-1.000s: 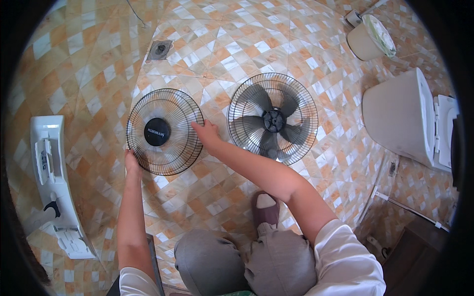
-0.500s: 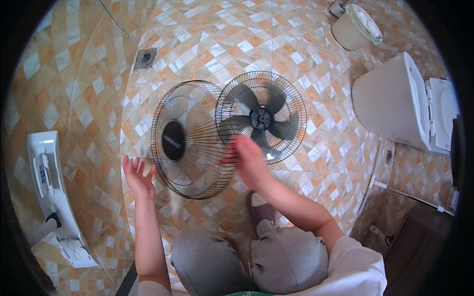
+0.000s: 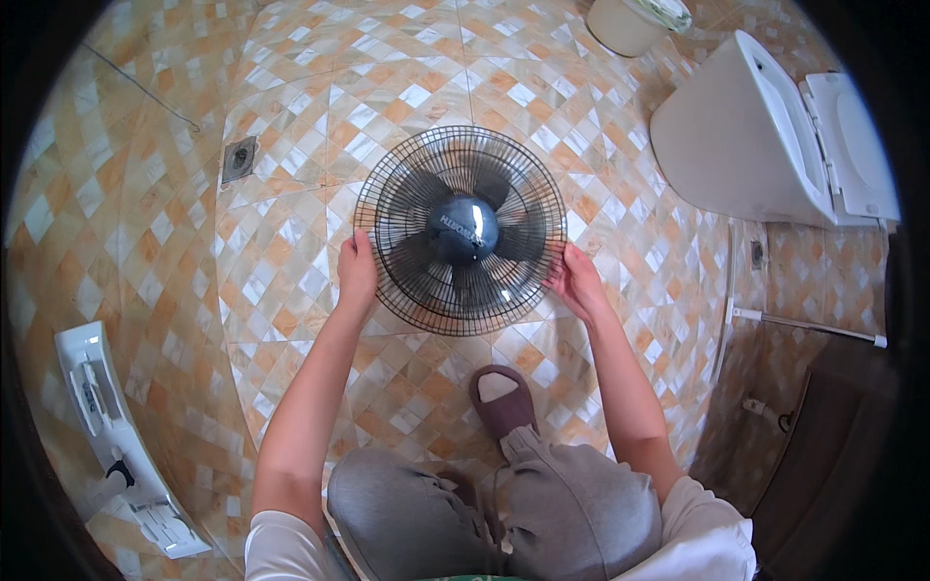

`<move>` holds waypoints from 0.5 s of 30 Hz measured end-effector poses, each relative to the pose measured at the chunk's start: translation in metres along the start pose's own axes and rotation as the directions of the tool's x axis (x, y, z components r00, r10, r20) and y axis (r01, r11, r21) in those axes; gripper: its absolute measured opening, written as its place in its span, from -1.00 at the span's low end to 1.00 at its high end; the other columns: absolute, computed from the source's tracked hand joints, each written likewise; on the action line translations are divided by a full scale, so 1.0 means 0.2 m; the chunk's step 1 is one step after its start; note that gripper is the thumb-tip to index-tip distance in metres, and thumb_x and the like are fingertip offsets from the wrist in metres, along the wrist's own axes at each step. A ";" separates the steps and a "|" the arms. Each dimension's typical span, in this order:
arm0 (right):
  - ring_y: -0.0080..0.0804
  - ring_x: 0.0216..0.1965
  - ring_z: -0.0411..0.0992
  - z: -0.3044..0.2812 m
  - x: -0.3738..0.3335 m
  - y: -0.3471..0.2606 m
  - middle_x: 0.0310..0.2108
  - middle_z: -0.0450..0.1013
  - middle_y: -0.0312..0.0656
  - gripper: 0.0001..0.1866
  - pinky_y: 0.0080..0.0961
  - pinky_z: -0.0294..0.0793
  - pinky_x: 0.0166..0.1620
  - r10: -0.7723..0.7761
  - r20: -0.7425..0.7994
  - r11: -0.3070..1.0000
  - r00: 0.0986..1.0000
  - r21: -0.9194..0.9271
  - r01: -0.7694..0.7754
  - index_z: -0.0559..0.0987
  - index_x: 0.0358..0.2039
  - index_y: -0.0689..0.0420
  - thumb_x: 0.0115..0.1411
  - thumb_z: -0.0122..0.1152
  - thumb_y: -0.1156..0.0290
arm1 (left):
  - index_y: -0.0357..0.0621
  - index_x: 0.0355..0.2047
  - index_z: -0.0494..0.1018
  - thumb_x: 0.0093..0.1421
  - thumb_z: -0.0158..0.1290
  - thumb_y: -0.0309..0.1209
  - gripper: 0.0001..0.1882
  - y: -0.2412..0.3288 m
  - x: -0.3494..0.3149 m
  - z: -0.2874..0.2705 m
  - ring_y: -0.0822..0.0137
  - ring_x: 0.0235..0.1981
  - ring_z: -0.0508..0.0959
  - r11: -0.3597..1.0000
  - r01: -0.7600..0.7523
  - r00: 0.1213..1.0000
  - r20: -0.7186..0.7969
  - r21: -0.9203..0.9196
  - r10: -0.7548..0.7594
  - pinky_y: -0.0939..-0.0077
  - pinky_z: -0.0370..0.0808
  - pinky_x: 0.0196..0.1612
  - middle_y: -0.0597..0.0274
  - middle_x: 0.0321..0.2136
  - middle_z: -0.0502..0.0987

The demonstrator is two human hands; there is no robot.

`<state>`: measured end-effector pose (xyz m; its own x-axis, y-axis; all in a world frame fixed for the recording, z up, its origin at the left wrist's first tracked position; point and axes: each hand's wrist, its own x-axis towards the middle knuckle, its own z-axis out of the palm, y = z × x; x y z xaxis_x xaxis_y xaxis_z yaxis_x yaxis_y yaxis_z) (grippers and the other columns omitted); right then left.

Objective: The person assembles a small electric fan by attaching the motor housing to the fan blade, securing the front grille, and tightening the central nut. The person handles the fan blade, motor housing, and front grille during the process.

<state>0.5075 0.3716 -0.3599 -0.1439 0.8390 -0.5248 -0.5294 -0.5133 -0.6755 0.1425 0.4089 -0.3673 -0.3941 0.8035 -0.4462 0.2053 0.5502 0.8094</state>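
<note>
A round dark wire fan grille (image 3: 426, 305) with a glossy dark centre cap (image 3: 463, 229) lies over the fan's dark blades (image 3: 409, 196), which show through the wires. My left hand (image 3: 356, 273) grips its left rim, thumb on top. On the opposite rim, my right hand (image 3: 579, 281) holds the grille between thumb and fingers. The fan's rear cage lies mostly hidden beneath. Whether the two rims touch all the way round, I cannot tell.
Patterned tiles cover the floor, with a square drain (image 3: 239, 159) at the left. A white toilet (image 3: 712, 145) stands at the right, near a pale bin (image 3: 625, 26). A long white fixture (image 3: 121, 436) is at far left. My slippered foot (image 3: 504, 407) is below the fan.
The front grille has moved right, from beside the bladed part to on top of it. My left hand has closed on its left rim; my right hand has shifted to its right rim.
</note>
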 end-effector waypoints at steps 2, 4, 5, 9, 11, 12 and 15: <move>-0.56 -0.48 0.35 0.01 0.06 0.05 -0.43 0.37 -0.37 -0.69 -0.50 0.50 -0.33 -0.085 -0.195 0.985 0.977 -0.161 0.054 0.44 -0.06 0.12 0.44 -0.19 0.19 | -0.47 -0.08 0.40 0.28 -0.12 0.12 -0.29 -0.02 0.05 0.09 -0.11 -0.08 0.49 0.993 -0.096 0.987 -0.123 0.072 0.105 0.13 0.37 0.04 -0.23 -0.16 0.51; -0.47 -0.56 0.32 0.01 0.11 0.08 -0.45 0.39 -0.34 -0.63 -0.49 0.45 -0.41 -0.298 -0.335 0.917 0.894 -0.361 0.170 0.51 -0.19 0.18 0.44 -0.20 0.19 | -0.50 -0.09 0.39 0.28 -0.13 0.14 -0.26 -0.04 0.08 0.18 -0.15 -0.06 0.47 0.985 -0.120 0.983 -0.122 0.126 0.136 0.12 0.36 0.05 -0.29 -0.14 0.49; -0.41 -0.51 0.34 0.00 0.13 0.09 -0.42 0.40 -0.28 -0.61 -0.44 0.45 -0.35 -0.414 -0.357 0.805 0.837 -0.574 0.153 0.52 -0.20 0.22 0.43 -0.20 0.18 | -0.51 -0.10 0.39 0.27 -0.13 0.15 -0.25 -0.05 0.10 0.21 -0.17 -0.05 0.46 0.976 -0.112 0.981 -0.137 0.185 0.138 0.11 0.36 0.05 -0.32 -0.12 0.47; -0.12 -0.07 0.33 -0.07 0.20 0.12 -0.14 0.39 0.06 -0.47 -0.23 0.26 0.08 -0.621 -0.306 0.492 0.722 -0.869 0.055 0.55 -0.13 0.35 0.36 -0.08 0.05 | -0.56 -0.07 0.35 0.25 -0.13 0.18 -0.19 -0.07 0.14 0.28 -0.24 -0.02 0.44 0.963 -0.014 0.987 -0.151 0.269 0.056 0.04 0.35 0.06 -0.39 -0.13 0.45; -0.08 0.08 0.24 -0.08 0.22 0.15 -0.03 0.33 0.12 -0.41 -0.22 0.15 0.20 -0.663 -0.248 0.400 0.706 -0.915 0.054 0.52 -0.03 0.36 0.32 -0.02 0.00 | -0.56 -0.05 0.32 0.25 -0.11 0.15 -0.20 -0.07 0.14 0.31 -0.25 -0.02 0.44 0.982 -0.023 0.989 -0.139 0.185 0.050 0.04 0.35 0.07 -0.41 -0.11 0.45; -0.01 0.14 0.20 -0.08 0.23 0.17 0.07 0.27 0.15 -0.35 -0.20 0.13 0.23 -0.645 -0.246 0.418 0.723 -0.906 0.065 0.47 0.04 0.36 0.27 0.05 -0.05 | -0.56 -0.04 0.32 0.25 -0.10 0.14 -0.21 -0.07 0.13 0.33 -0.25 -0.02 0.45 0.986 -0.047 0.983 -0.169 0.160 0.074 0.03 0.35 0.07 -0.41 -0.10 0.45; -0.09 0.14 0.25 -0.07 0.24 0.22 0.08 0.30 0.11 -0.30 -0.24 0.21 0.21 -0.671 -0.221 0.270 0.708 -0.962 -0.045 0.34 0.14 0.39 0.26 0.11 -0.01 | -0.53 0.00 0.31 0.24 -0.01 0.08 -0.26 -0.05 0.10 0.35 -0.14 -0.03 0.49 0.963 -0.171 0.925 -0.302 0.207 0.229 0.11 0.38 0.06 -0.32 -0.08 0.47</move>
<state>0.4884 0.3872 -0.4231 0.4384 0.8982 -0.0326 0.6681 -0.3500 -0.6566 0.1961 0.4352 -0.4103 -0.5880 0.8011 -0.1120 0.4510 0.4395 0.7768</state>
